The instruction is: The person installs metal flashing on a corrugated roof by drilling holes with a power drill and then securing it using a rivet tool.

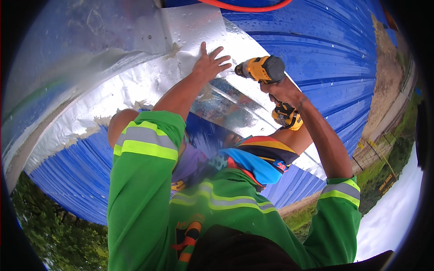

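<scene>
- Across the far right, ribbed blue roofing (316, 58) spreads beside a silver metal sheet (135, 86).
- From the near right, the bent right forearm (326, 142) angles far and left.
- From the near left, the left forearm (178, 95) reaches far and slightly right, nearly straight.
- Between the hands, the yellow-and-black drill (258, 68) points left, its tip just beside the left hand.
- Right hand (285, 91): fingers clamped on the drill's handle.
- Left hand (209, 67): palm down on the silver sheet, fingers spread apart.
</scene>
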### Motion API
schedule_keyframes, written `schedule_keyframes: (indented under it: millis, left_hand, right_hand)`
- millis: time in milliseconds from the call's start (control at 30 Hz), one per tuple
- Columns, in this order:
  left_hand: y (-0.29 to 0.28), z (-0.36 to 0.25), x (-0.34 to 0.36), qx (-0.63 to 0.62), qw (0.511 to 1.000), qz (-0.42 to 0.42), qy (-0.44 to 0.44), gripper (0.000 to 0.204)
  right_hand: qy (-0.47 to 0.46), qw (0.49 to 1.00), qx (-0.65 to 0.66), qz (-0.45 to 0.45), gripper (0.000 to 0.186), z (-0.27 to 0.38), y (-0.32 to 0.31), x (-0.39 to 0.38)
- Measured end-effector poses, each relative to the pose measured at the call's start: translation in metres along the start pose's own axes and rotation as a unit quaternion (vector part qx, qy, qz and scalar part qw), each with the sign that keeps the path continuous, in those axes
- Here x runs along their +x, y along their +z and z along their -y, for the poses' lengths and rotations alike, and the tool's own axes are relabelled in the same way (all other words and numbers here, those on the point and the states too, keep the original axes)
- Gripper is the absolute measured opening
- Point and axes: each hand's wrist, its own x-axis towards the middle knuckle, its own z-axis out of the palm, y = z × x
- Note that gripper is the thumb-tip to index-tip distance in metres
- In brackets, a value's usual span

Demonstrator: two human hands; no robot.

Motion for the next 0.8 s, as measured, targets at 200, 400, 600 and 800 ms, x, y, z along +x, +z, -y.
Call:
schedule_keyframes:
  millis: [200, 400, 600, 800]
  left_hand:
    - [-0.002, 0.001, 0.000, 0.006, 1.000, 0.002, -0.002, 0.061]
    - [-0.006, 0.000, 0.000, 0.005, 1.000, 0.002, 0.003, 0.064]
    - [0.002, 0.006, -0.002, -0.008, 1.000, -0.018, 0.013, 0.079]
    - [0.000, 0.001, 0.002, -0.005, 1.000, -0.023, 0.021, 0.079]
  right_hand:
    - [0.021, 1.000, -0.004, 0.015, 0.037, 0.006, 0.001, -0.007]
    - [-0.007, 1.000, 0.009, 0.007, 0.039, 0.006, 0.003, -0.009]
    - [-0.002, 0.998, -0.053, -0.041, 0.040, 0.012, 0.018, -0.011]
    - [0.001, 0.997, -0.067, -0.048, 0.035, 0.012, 0.017, -0.021]
